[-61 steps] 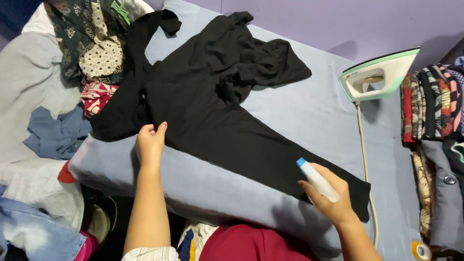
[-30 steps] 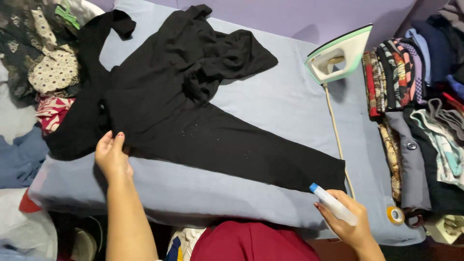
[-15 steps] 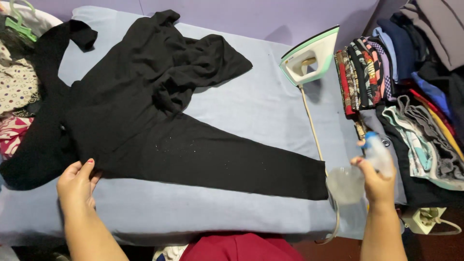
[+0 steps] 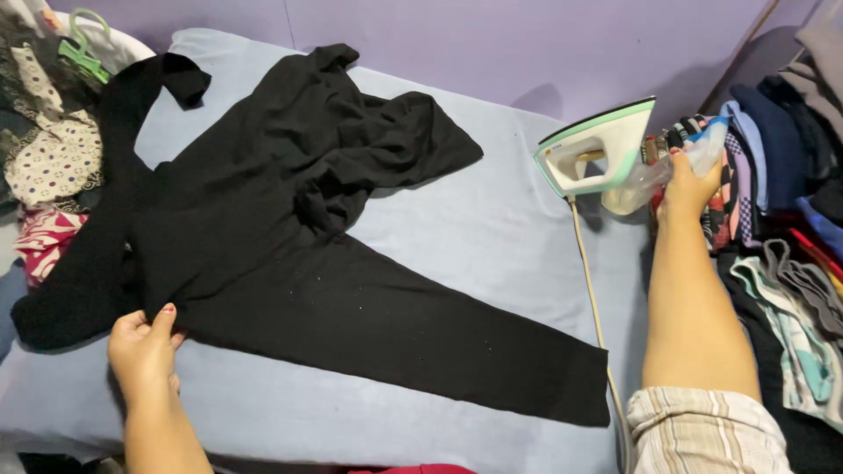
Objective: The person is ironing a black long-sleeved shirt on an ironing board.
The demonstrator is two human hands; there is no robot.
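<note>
You are seeing a plain black garment (image 4: 263,237) lying on a lavender-blue sheet (image 4: 492,237), a white iron (image 4: 597,149) trimmed in mint green, a green hanger (image 4: 81,51), and a beige-striped sleeve (image 4: 702,430).

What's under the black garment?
The black garment lies on a pale blue padded surface, which shows all around it. The left hand touches its edge. Anything beneath the cloth is hidden.

Cloth and plastic on the board

Matt black knit garment (image 4: 290,263), smooth lilac cloth cover (image 4: 492,228); at 2 o'clock, glossy plastic iron (image 4: 597,149), clear plastic bottle (image 4: 667,171).
</note>
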